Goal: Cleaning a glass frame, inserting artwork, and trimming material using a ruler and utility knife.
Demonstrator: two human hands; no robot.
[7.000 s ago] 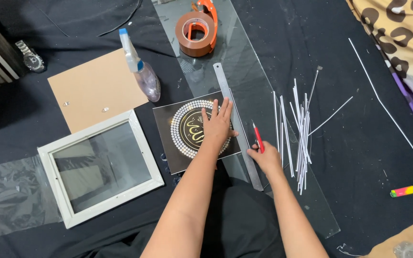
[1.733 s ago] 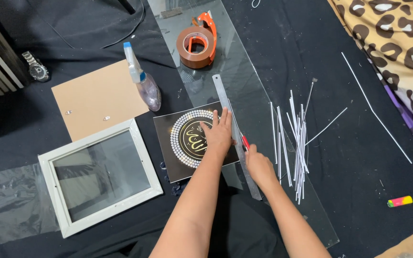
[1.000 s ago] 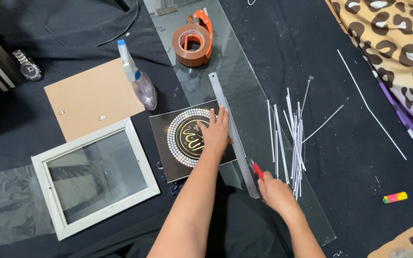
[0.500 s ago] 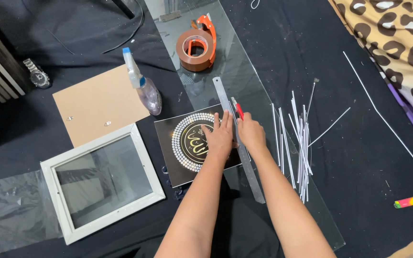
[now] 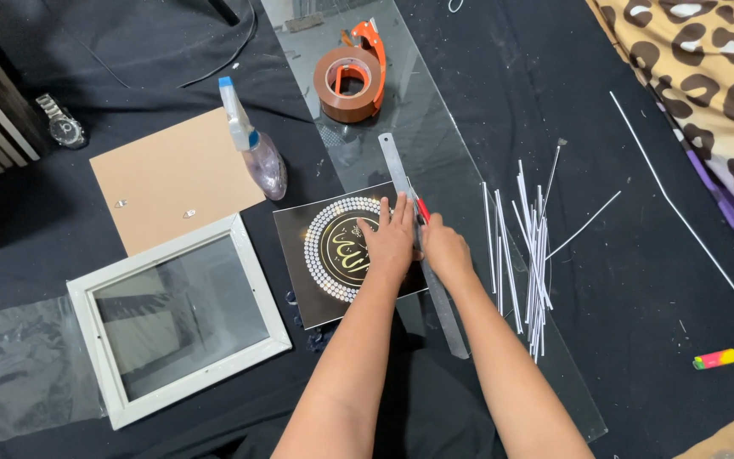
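Black square print with a beaded gold circle [image 5: 333, 255] is lying on the dark cloth, and I am seeing the left hand [image 5: 391, 242] pressing flat on it, fingers open. Just beside, the right hand [image 5: 445, 248] is gripping a red-handled cutter [image 5: 420, 208] against a long steel ruler [image 5: 422, 242] over a clear glass sheet [image 5: 460, 195]. Thin white strips [image 5: 530, 255] are lying to the right, a white picture frame [image 5: 176, 319] to the left.
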